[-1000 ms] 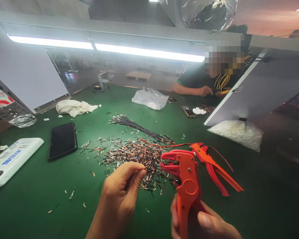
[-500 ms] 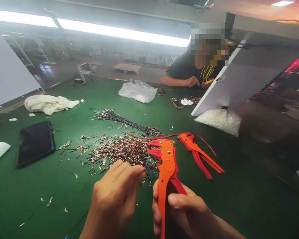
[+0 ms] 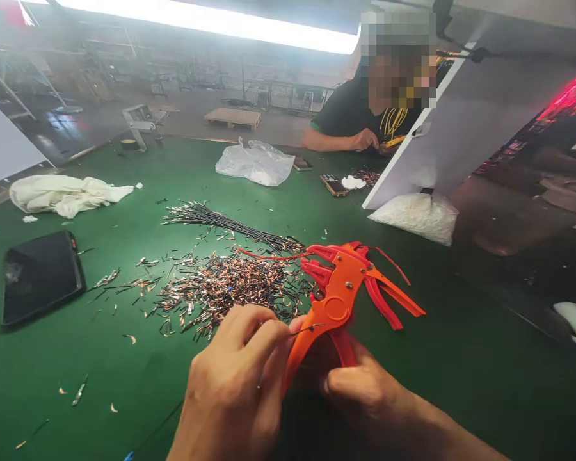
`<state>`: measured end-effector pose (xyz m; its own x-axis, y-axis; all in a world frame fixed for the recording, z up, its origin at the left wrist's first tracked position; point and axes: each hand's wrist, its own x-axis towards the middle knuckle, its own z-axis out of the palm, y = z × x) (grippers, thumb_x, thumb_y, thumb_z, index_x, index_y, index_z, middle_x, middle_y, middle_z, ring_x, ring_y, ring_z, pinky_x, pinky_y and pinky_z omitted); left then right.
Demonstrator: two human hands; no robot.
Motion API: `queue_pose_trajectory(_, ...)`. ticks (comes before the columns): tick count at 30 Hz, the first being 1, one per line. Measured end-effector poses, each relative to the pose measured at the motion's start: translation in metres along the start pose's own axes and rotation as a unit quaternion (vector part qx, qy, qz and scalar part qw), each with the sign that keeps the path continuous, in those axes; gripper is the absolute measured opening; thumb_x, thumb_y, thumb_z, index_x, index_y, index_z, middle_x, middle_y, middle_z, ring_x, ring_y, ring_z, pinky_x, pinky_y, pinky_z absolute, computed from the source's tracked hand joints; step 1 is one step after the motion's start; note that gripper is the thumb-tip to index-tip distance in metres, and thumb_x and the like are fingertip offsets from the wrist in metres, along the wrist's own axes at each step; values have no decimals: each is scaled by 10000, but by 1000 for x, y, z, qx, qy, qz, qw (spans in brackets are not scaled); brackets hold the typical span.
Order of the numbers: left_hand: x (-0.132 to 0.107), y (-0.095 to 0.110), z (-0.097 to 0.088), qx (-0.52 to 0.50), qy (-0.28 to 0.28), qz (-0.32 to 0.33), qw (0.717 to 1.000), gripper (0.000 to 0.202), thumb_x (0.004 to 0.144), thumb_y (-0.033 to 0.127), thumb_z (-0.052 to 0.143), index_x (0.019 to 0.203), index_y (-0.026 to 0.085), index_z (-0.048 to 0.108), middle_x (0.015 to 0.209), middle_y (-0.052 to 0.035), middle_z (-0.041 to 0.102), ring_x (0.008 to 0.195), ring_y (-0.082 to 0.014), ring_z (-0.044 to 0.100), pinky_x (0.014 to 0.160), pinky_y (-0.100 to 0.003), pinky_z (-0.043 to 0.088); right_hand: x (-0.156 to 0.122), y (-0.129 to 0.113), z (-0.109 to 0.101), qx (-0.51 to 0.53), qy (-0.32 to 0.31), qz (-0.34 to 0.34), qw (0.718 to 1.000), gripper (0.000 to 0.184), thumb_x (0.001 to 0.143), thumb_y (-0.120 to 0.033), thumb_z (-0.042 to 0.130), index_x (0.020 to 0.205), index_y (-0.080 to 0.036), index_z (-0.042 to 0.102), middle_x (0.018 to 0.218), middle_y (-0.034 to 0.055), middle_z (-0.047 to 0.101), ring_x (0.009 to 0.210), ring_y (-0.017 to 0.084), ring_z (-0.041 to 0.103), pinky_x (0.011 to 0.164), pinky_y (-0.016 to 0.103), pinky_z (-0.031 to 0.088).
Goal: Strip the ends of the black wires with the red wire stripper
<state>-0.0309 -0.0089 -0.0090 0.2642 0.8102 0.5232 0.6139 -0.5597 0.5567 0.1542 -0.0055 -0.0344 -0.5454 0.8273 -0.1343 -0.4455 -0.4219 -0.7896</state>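
Note:
My right hand (image 3: 360,384) is wrapped round the handles of an orange and red wire stripper (image 3: 338,307), its jaws pointing up and left. Pinched in my left hand (image 3: 242,378) is a thin black wire (image 3: 310,328), whose bare end crosses in front of the stripper's handle. Beyond my left hand lies a heap of wire scraps (image 3: 235,288), copper and black. A bundle of black wires (image 3: 230,224) rests behind the heap. A second wire stripper (image 3: 388,294) lies partly hidden behind the held one, with a red cable tie or strip near it.
A black phone (image 3: 41,278) and a pale cloth (image 3: 70,194) lie on the left of the green table. Further back are a clear plastic bag (image 3: 254,161) and a keypad phone (image 3: 333,185). A white panel (image 3: 441,128) stands by a bag of pale bits (image 3: 415,216). A person (image 3: 350,115) sits opposite, holding something yellow.
The wire stripper has tilted to the right, away from upright. My left hand has come closer to it, and the wire's end now shows in front of the handle. The view has shifted slightly.

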Motion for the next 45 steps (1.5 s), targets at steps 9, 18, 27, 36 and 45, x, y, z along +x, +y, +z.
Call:
queue_pose_trajectory(9,-3,4,12,70,10,-18,997,136,955,99,548,947,211,625,757,14,635,669,-140,585,620,-258,442,-1,-10,-5,-14,111,-55,992,258,845,-314,697,1069,-210,622,977,52,682,969,260,658,907,438,515)
queue_pose_trajectory(18,-3,7,18,88,18,-6,996,143,971,105,534,982,199,642,775,-5,633,690,-153,567,645,-279,418,-5,-18,-11,-244,147,-127,950,806,985,-390,605,1522,-529,21,1415,35,521,1020,201,648,982,447,494)
queue_pose_trajectory(27,-2,-2,14,105,-15,85,991,151,924,57,577,1008,180,604,707,15,554,610,-142,505,554,-258,398,-3,-17,-10,-464,181,-199,844,150,992,-333,575,1020,-342,723,1038,27,576,922,193,594,792,311,520)
queue_pose_trajectory(36,-7,-1,20,81,-39,96,991,164,915,28,530,943,183,576,680,28,532,565,-134,521,513,-250,395,-1,-15,-16,-587,163,-320,725,257,876,-46,570,976,-271,645,1078,39,472,953,174,618,781,277,560)
queue_pose_trajectory(45,-9,7,25,75,-93,96,988,277,891,-12,448,765,233,430,584,81,439,414,-94,404,426,-274,304,7,-11,-14,-611,209,-341,683,252,783,-8,557,830,-241,642,1047,37,469,862,166,606,669,273,554)
